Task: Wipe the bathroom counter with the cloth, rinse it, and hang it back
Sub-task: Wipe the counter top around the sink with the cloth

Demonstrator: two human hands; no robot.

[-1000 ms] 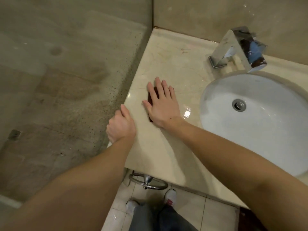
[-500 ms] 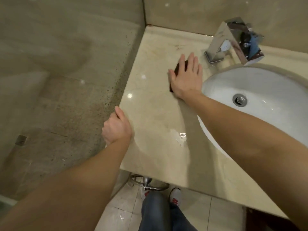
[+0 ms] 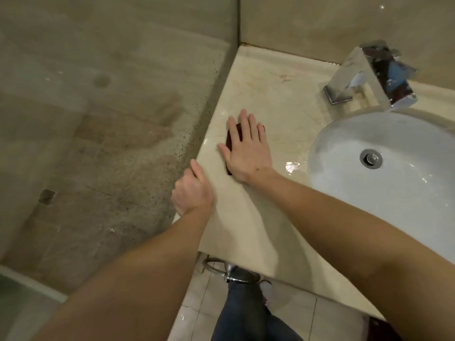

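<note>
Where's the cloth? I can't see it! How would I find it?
Start at the big white sink, then look left across the shiny beige counter towards the glass wall. The cloth lies flat under the right hand. It is the only dark reddish-brown thing on the pale stone, peeking out between the fingers.

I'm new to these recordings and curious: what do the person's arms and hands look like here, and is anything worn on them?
Both arms are bare for as far as the view shows, with no sleeves. The left hand and right hand wear no gloves, and no rings, watch or bracelets show. No cables or markings appear. Lower down, dark blue jeans are worn.
</note>
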